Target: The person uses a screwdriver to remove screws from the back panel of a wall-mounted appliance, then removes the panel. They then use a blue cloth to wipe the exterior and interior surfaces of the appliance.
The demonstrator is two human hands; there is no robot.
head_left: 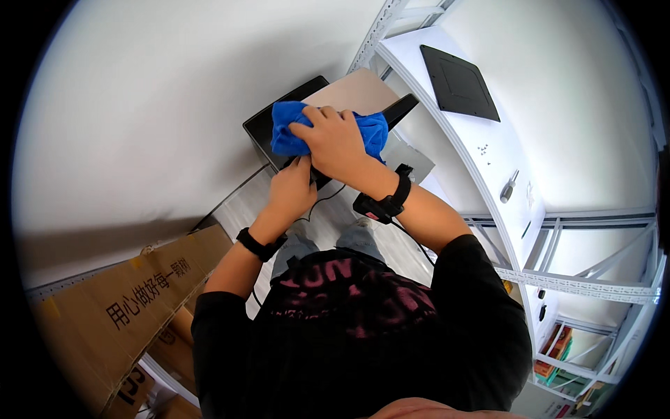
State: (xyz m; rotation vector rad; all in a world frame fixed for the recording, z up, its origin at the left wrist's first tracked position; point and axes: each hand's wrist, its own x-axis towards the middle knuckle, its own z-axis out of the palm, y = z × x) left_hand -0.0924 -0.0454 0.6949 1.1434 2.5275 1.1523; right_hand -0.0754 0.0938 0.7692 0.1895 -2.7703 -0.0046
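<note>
A crumpled blue cloth [287,129] is spread along a dark object, whose black flat end [401,112] sticks out to the right. On top of the cloth lies my right hand [336,143], fingers bent around it and gripping it. My left hand [296,185] is just below, its fingers closed at the near edge of the dark object; the cloth and my right hand hide most of what it holds. Behind them stands a black box-shaped item [269,122] next to a beige panel [354,91]. A dark cable [322,199] hangs below my hands.
To the right, a white shelf [464,133] holds a black square cover [460,82], several small screws [484,150] and a screwdriver [509,187]. At the lower left are cardboard boxes [139,307]. A white wall [153,105] rises at the left. Metal shelf frames [586,283] stand at the right.
</note>
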